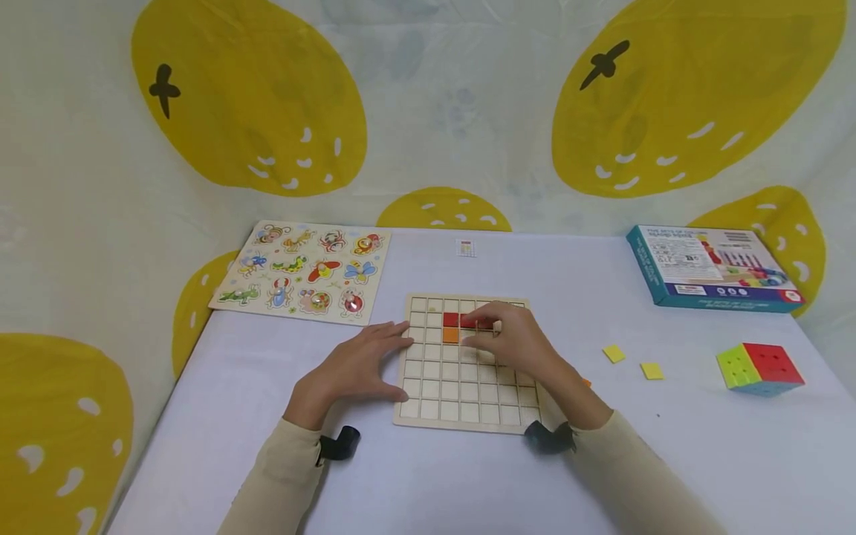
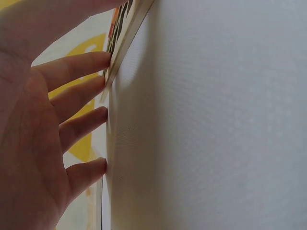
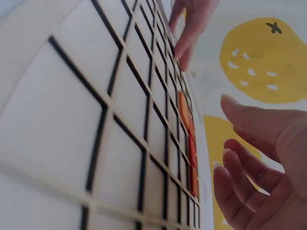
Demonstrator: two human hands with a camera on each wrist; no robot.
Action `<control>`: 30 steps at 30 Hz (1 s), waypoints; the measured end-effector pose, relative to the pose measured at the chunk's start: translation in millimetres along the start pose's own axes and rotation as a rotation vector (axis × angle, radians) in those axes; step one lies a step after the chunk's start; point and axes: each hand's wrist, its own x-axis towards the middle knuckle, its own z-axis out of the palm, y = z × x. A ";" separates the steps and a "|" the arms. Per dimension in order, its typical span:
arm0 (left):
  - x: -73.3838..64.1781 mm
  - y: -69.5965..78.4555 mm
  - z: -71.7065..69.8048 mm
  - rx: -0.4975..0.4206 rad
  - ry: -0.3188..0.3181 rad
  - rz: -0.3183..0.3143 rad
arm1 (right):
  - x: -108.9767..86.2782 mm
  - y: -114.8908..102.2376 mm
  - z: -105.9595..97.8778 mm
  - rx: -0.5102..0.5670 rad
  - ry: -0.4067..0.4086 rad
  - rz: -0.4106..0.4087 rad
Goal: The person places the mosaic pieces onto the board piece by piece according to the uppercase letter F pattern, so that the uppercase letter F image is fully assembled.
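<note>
A wooden grid board [image 1: 431, 411] lies on the white table. Red tiles [image 1: 451, 319] and an orange tile [image 1: 451, 336] sit in its upper squares; the right fingers partly cover the red ones. My left hand [image 1: 361, 364] rests at the board's left edge with fingers spread, and its fingertips [image 2: 101, 58] touch the rim. Above the tiles is my right hand [image 1: 518, 338], thumb and forefinger apart. In the right wrist view, the orange tile [image 3: 185, 111] and red tile [image 3: 192, 151] show beyond that hand, and nothing is seen between its fingers.
A peg puzzle with insects [image 1: 314, 271] lies at the back left, a small printed card [image 1: 466, 248] behind the board. On the right are two yellow tiles [image 1: 614, 354], a puzzle cube [image 1: 759, 369] and a boxed game [image 1: 718, 267]. An orange piece [image 1: 587, 383] peeks from behind the right forearm.
</note>
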 end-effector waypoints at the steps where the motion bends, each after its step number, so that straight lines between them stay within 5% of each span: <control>1: 0.0 0.0 -0.2 -0.001 -0.001 -0.002 | -2.5 1.7 -4.8 -0.004 0.008 -0.009; 16: -0.4 0.5 -2.1 -0.013 -0.017 -0.014 | -53.4 40.8 -80.6 -0.178 0.128 0.080; 30: -0.4 1.3 -3.4 -0.012 -0.030 -0.022 | -97.6 74.0 -84.6 -0.191 0.028 0.202</control>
